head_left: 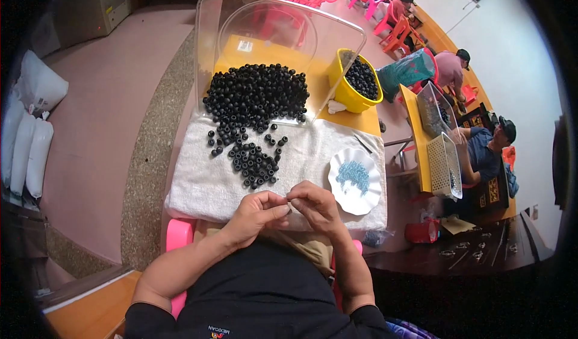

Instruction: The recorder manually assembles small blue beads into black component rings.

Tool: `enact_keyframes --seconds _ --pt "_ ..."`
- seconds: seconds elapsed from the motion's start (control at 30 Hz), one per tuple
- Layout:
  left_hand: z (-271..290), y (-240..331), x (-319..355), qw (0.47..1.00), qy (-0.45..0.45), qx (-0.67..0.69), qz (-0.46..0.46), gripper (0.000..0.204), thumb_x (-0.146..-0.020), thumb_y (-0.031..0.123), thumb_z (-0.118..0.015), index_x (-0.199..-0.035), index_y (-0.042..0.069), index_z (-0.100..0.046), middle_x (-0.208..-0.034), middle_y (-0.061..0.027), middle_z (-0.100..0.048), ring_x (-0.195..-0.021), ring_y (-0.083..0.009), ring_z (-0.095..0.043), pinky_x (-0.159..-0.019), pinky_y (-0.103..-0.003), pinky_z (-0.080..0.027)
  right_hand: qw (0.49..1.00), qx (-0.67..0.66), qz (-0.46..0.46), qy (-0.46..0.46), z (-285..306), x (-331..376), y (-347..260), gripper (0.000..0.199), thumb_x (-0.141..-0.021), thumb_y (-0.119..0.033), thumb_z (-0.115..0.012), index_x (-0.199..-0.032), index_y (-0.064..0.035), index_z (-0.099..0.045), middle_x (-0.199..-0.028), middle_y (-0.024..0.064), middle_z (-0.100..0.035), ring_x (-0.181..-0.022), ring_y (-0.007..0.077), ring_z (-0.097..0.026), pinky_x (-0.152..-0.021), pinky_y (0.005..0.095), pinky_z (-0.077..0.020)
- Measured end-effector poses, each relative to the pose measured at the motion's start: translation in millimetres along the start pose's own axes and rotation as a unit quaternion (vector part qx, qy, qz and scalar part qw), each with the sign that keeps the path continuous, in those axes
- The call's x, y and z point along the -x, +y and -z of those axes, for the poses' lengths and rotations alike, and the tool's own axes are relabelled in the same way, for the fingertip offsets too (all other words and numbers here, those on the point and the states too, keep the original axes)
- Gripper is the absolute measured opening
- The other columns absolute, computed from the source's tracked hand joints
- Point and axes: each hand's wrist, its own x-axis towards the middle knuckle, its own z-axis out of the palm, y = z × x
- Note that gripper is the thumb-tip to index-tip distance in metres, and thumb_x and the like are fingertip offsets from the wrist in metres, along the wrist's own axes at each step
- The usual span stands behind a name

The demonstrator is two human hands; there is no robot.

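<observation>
- The person's left hand [260, 211] and right hand [317, 206] meet fingertip to fingertip at about 6 o'clock of the white towel [198, 179]. Both are pinched shut on something tiny between them, too small to make out, could be a bead or a thread end.
- The nearest loose stuff is the small cluster of black beads [256, 163] sitting on the towel at roughly 12 o'clock from the hands, near but not touching them.
- The big pile of black beads [257, 93] lies farther up at 12 o'clock, spilling out of the mouth of a tipped clear plastic tub [337, 44] onto the towel edge.
- A white scalloped dish [356, 202] holding little pale blue beads [354, 175] sits at about 2 o'clock from the right hand, close beside it.
- A yellow bowl [346, 92] with more black beads sits on the yellow tabletop [355, 121] at the far right, well apart from the hands.
- What could go wrong, just a guess: the pinched bit is so small that a slight slip of either thumb would drop it into the lap or the towel's pile, where it'd be a pain to find.
- Also, the right wrist is near that dish, so a careless swing outward could tip the blue beads off the towel's edge.
- The big pile looks loosely heaped, so tugging the towel could send beads rolling.
</observation>
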Motion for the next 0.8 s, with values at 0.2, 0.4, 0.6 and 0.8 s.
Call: enact_keyframes --seconds 0.2,0.4,0.6,0.8 --pt "2.0 -2.2 -0.4 0.999 0.018 -0.040 -0.026 0.012 -0.090 0.006 -0.067 -0.100 0.001 -0.063 -0.092 -0.0063 -0.066 -0.079 -0.0140 -0.065 -0.075 -0.031 -0.058 0.961 -0.225 -0.157 0.031 5.6 7.5 5.6 0.009 -0.086 0.001 -0.067 -0.094 0.0035 -0.064 -0.093 0.0080 -0.064 -0.086 0.0169 -0.064 -0.083 0.0314 -0.0538" --pt "0.0 -0.1 -1.1 0.999 0.025 -0.036 -0.027 0.012 -0.090 0.007 -0.066 -0.099 0.000 -0.064 -0.091 -0.0063 -0.066 -0.079 -0.0141 -0.066 -0.076 -0.031 -0.059 0.931 -0.315 -0.180 0.048 8.6 5.2 14.2 0.011 -0.085 -0.005 -0.071 -0.091 0.0018 -0.064 -0.088 0.0089 -0.065 -0.083 0.0183 -0.064 -0.078 0.0354 -0.0567" --pt "0.0 1.3 -2.0 0.999 0.034 -0.030 -0.024 0.013 -0.091 0.006 -0.066 -0.101 -0.001 -0.063 -0.092 -0.0082 -0.067 -0.079 -0.0156 -0.067 -0.075 -0.030 -0.060 0.919 -0.337 -0.203 0.030 8.7 3.3 13.9 0.019 -0.085 -0.011 -0.073 -0.094 0.0013 -0.062 -0.086 0.0094 -0.066 -0.076 0.0187 -0.066 -0.072 0.0307 -0.0547" --pt "-0.3 -1.3 -1.0 0.997 0.017 -0.051 -0.049 0.014 -0.091 0.005 -0.065 -0.102 -0.003 -0.064 -0.092 -0.0088 -0.068 -0.080 -0.0157 -0.068 -0.075 -0.028 -0.058 0.916 -0.336 -0.218 0.001 7.7 3.2 11.6 0.019 -0.085 -0.011 -0.073 -0.093 0.0021 -0.061 -0.086 0.0105 -0.066 -0.078 0.0189 -0.066 -0.074 0.0309 -0.0549"
